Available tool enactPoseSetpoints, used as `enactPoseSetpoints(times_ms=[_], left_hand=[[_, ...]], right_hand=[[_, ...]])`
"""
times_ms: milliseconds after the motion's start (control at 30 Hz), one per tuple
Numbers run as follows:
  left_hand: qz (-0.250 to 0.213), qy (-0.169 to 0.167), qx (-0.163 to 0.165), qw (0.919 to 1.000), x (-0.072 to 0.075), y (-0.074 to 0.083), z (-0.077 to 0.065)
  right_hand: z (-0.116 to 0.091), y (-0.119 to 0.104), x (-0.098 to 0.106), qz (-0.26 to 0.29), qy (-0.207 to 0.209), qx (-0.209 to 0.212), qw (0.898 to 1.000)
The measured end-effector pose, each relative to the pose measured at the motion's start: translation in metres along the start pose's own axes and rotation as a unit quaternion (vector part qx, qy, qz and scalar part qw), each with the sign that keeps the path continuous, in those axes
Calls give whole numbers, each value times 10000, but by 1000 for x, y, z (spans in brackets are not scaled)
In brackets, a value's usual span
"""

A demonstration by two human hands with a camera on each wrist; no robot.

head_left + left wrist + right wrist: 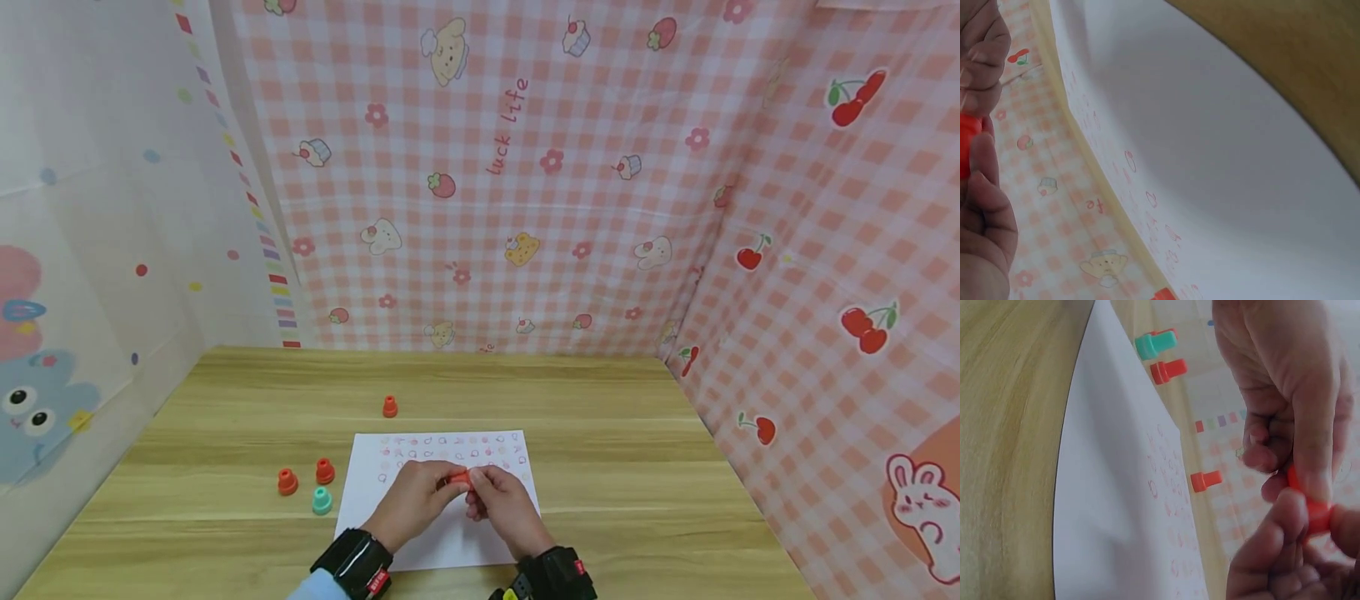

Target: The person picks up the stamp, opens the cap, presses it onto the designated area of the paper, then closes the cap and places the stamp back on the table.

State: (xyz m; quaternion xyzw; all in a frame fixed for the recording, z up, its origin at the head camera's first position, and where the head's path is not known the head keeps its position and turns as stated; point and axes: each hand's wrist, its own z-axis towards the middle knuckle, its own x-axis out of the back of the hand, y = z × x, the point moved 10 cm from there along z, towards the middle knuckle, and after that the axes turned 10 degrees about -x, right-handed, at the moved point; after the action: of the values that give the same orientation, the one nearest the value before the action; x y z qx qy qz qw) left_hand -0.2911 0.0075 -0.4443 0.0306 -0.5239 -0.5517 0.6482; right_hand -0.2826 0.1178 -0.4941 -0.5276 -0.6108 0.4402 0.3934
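Over a white sheet of paper (450,542), my left hand (414,497) and right hand (507,507) meet at a small red stamp (458,478). Fingers and thumbs of both hands pinch it from either side. In the right wrist view the red stamp (1319,515) shows between the fingertips, partly hidden by them; its printing face cannot be made out. Rows of small red and pink printed marks (442,442) cover the upper part of the paper. The lower part of the sheet is white.
Left of the paper stand a red stamp (287,482), another red stamp (325,471) and a green stamp (322,501). One more red stamp (390,407) stands beyond the paper's far edge. Patterned cloth (480,208) encloses the wooden table (622,467) at the back and sides.
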Motion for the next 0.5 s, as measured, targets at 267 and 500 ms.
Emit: enactPoseSetpoints(times_ms=[267,500], left_hand=[[-703,-260,146,9971,2,-4,-1],[-181,-234,84,9995,7,-3,2]], right_hand=[[0,5,-2,412,-625,-246,9969],[-1,-1,3,203,-359,-235,9989]])
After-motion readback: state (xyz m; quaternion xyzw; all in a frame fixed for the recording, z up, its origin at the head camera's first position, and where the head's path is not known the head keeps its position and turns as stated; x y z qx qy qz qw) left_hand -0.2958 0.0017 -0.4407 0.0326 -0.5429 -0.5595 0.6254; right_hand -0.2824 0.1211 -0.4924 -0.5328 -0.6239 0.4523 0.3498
